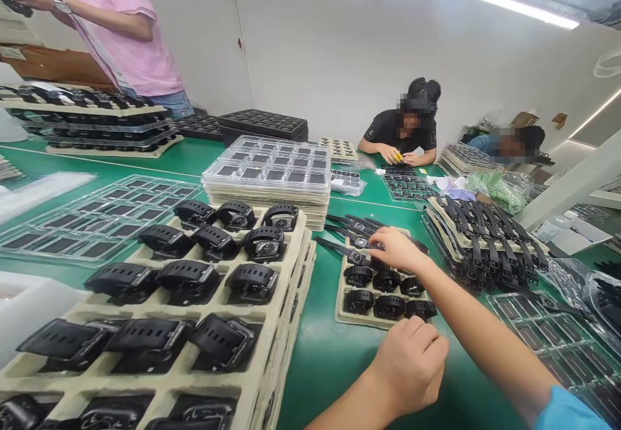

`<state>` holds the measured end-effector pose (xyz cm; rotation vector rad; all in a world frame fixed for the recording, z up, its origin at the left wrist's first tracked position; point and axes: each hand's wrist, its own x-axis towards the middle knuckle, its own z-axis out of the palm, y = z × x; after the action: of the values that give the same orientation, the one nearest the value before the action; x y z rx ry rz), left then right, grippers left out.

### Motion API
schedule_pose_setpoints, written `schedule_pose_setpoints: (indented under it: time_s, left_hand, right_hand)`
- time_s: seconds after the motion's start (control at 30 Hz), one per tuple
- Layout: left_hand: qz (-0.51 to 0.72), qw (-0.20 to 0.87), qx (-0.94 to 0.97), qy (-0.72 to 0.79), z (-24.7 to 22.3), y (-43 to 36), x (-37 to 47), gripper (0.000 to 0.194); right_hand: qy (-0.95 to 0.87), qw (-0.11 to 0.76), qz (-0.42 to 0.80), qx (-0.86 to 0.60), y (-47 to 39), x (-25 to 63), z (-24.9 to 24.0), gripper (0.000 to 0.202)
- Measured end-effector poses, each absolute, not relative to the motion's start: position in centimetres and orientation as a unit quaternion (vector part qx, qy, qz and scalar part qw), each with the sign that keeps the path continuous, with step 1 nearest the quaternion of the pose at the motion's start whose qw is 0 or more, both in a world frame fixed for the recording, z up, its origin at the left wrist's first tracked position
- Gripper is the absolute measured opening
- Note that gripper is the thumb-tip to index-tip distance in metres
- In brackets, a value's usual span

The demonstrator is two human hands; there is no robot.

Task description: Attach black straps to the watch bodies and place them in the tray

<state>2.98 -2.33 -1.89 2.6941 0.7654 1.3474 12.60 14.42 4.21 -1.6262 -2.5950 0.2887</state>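
Note:
A small cream tray (361, 319) holds several black smartwatches with looped straps, face down. Over its far part is my right hand (395, 249), its fingers bent together at a black smartwatch (358, 257) whose strap lies straight out to the left. The fingertips seem to pinch it; the contact is partly hidden. More smartwatches (359, 226) with flat straps lie just beyond. My left hand (412, 362) is curled closed in front of the tray's near edge. Whatever its fingers may hold is hidden from me.
At the left, a tall stack of cream trays (286, 307) carries looped watches. Behind it are stacked clear-lidded trays (266, 165). Watches with hanging straps (490, 242) are piled at the right, beside clear plastic trays (557, 333). Co-workers (405, 132) are around the green table (320, 346).

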Motion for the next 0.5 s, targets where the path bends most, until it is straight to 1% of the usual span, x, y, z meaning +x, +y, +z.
schedule_pose_setpoints:
  time_s: [0.07, 0.2, 0.27, 0.37, 0.5]
  left_hand:
    - [0.436, 0.027, 0.866, 0.243, -1.8, -2.3, 2.9, 0.012]
    - [0.457, 0.058, 0.854, 0.240, -1.7, -2.0, 2.9, 0.020]
    - [0.472, 0.068, 0.849, 0.227, -1.7, -1.5, 2.9, 0.023]
    - [0.487, 0.066, 0.846, 0.207, -1.7, -1.0, 2.9, 0.025]
    - [0.499, 0.056, 0.843, 0.193, -1.5, -0.7, 2.8, 0.024]
  right_hand:
    - [-0.836, 0.001, 0.079, -0.543, 14.5, 10.7, 4.8, 0.028]
    - [-0.796, -0.111, 0.102, -0.586, 15.7, 7.3, 5.3, 0.035]
    - [-0.775, -0.131, 0.125, -0.605, 16.8, 6.6, 5.1, 0.038]
    - [-0.756, -0.115, 0.154, -0.625, 18.0, 6.7, 4.9, 0.043]
    - [-0.751, -0.048, 0.196, -0.628, 17.8, 7.5, 4.9, 0.029]
